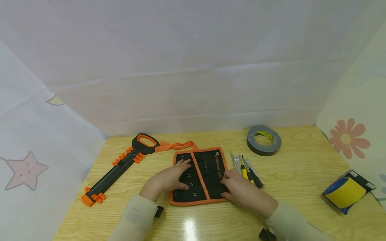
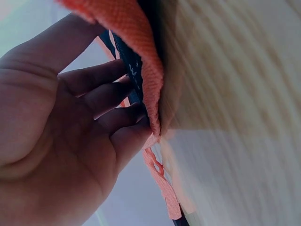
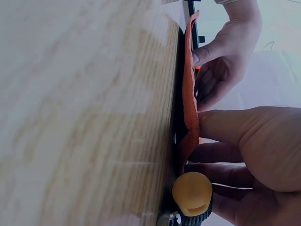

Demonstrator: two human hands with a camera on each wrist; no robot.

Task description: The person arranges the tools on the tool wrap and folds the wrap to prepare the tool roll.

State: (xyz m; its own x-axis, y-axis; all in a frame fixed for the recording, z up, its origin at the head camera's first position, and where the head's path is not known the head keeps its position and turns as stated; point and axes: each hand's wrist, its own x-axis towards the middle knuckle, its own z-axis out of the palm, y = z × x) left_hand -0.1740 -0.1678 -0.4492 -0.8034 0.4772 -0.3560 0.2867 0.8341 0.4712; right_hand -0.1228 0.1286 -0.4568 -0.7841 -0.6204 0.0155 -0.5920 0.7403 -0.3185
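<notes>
A black tool pouch (image 1: 212, 167) with orange trim and printed size numbers lies unrolled on the wooden table. My left hand (image 1: 170, 179) rests on its left half, fingers spread over the numbered pockets. On the pouch's right edge lie the thumb and fingers of my right hand (image 1: 242, 190), pressing the fabric. Just beyond that hand are several tools side by side: wrenches (image 1: 237, 161), a yellow-and-black screwdriver (image 1: 243, 171) and a black-handled tool (image 1: 257, 179). In the right wrist view, a yellow handle end (image 3: 192, 192) sits right beside the right fingers.
To the left lies a long black bar (image 1: 113, 175) with orange clips and a loop handle. An orange strap (image 1: 178, 146) runs from the pouch toward that handle. A grey tape roll (image 1: 256, 147) stands behind the tools, and a yellow-and-blue tape dispenser (image 1: 346, 194) at far right.
</notes>
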